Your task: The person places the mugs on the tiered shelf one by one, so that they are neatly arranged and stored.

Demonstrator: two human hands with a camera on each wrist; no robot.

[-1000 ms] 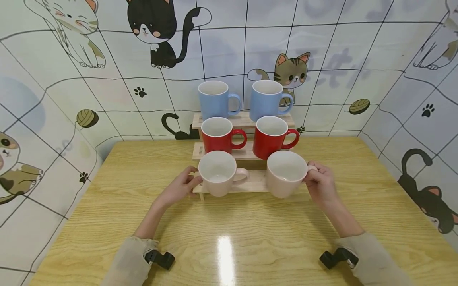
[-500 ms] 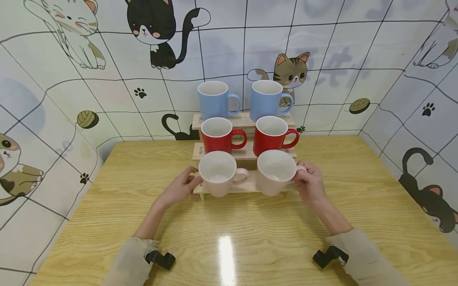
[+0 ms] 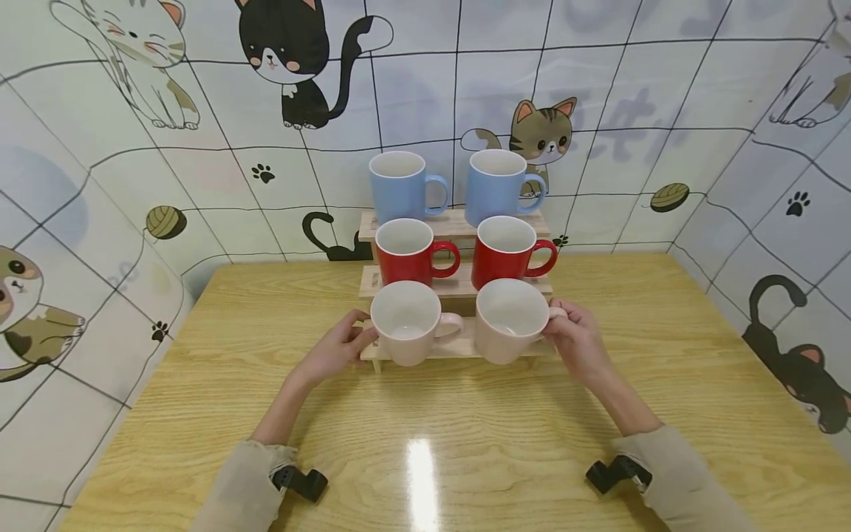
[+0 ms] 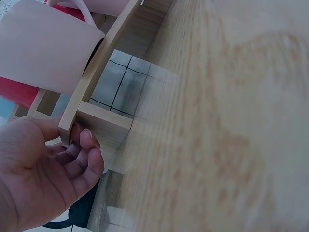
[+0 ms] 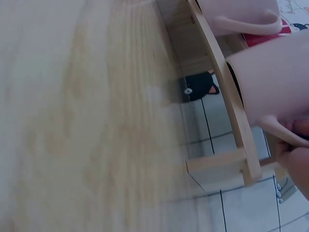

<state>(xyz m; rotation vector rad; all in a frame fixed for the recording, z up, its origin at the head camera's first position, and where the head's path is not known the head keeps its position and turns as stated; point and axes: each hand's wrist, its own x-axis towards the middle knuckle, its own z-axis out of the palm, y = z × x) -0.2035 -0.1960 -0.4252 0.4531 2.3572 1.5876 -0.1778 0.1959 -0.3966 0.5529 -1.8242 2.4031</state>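
My left hand (image 3: 339, 346) pinches the left end of the lowest step of a wooden tiered rack (image 4: 91, 77), thumb on top and fingers curled beneath. Beside it on that step stands a pale pink mug (image 3: 405, 329), its handle pointing right. With my right hand (image 3: 577, 336) I grip the handle of a second pale pink mug (image 3: 508, 325), whose base sits on the right part of the same step. In the right wrist view this mug (image 5: 275, 77) is upright on the board, and my fingers (image 5: 298, 162) curl through its handle, partly cut off by the frame edge.
Two red mugs, left (image 3: 402, 258) and right (image 3: 499, 258), stand on the middle step. On the top step are two light blue mugs, left (image 3: 397, 193) and right (image 3: 493, 191). The rack stands on a wooden table (image 3: 372, 436) before a cat-patterned wall covering (image 3: 425, 89).
My right hand has moved the right pink mug leftward along the lowest step, mostly in the first half second. My left hand has stayed at the rack's end.
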